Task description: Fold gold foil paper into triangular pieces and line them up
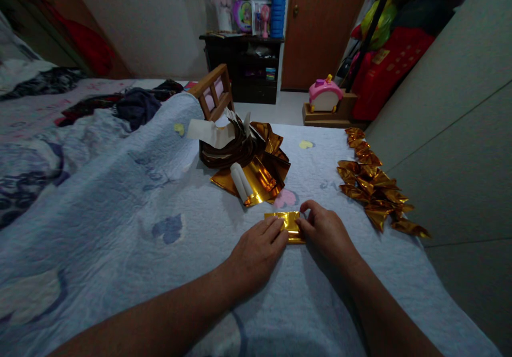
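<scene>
My left hand lies on the gold foil strip with its fingers extended, pressing on it. The fingers of my right hand are narrow at its right edge; whether they pinch it, I cannot tell. This strip is on the bedsheet, just before me, flat and, I judge, only partly folded. Finished, it seems, are the pointed gold foil pieces, gathered along the right edge. Not yet shaped is the thick paper stack, farther and to the left, with loose gold foil sheets and a white paper roll near it. These sheets lie just beyond my strip, but they do not block my fingers. Beyond the far edge is a pink toy.
</scene>
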Action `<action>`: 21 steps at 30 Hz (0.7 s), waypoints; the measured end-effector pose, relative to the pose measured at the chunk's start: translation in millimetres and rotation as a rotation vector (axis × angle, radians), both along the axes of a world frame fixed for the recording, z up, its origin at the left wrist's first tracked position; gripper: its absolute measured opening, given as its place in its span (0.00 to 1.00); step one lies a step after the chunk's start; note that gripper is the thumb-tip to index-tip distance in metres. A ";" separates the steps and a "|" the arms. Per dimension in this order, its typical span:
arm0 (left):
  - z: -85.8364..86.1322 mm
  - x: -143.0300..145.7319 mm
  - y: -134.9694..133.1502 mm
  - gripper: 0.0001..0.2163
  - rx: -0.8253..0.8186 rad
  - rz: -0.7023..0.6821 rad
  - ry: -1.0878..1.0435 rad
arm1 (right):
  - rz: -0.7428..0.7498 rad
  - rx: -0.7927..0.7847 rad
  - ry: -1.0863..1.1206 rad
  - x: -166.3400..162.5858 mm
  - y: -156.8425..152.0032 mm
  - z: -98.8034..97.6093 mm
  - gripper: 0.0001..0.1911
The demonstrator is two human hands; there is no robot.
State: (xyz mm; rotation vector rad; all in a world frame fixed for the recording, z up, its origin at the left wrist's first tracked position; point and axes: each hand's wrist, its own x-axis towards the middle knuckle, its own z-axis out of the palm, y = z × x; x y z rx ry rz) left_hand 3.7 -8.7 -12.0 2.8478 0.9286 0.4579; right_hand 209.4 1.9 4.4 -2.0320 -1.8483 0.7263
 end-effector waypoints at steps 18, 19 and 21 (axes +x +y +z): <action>-4.4 -0.6 3.1 0.18 0.012 -0.009 -0.031 | 0.072 0.024 -0.074 -3.0 0.5 3.1 0.13; -4.3 -0.5 3.0 0.18 0.009 -0.011 -0.030 | 0.068 0.025 -0.074 -3.7 0.5 3.4 0.12; -4.1 -0.1 2.7 0.17 0.014 -0.013 -0.028 | 0.061 0.020 -0.072 -5.0 0.7 3.9 0.12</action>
